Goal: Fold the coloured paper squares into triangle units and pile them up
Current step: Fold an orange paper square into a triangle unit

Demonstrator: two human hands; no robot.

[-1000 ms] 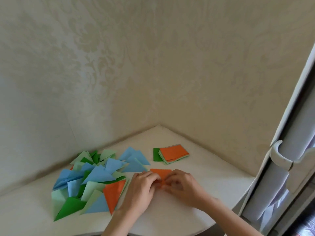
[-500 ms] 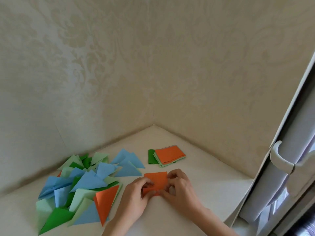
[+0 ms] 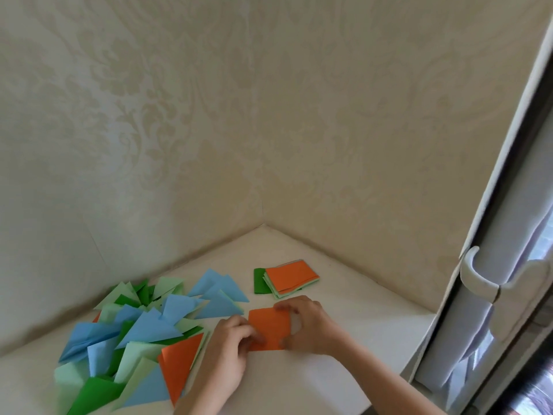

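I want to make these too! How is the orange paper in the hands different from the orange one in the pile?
The orange paper in the hands is four-sided and pinched by both hands; the orange piece in the pile is a triangle, untouched. The held one lies apart; the piled one overlaps others. Both are orange.

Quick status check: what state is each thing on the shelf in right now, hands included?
Orange sheet: flat on the shelf, not yet a triangle, pinched by both hands.
Left hand: grips the sheet's left edge.
Right hand: holds the sheet's right edge.
Triangle pile: folded, loosely heaped.
Stack of squares: unfolded, orange on top.
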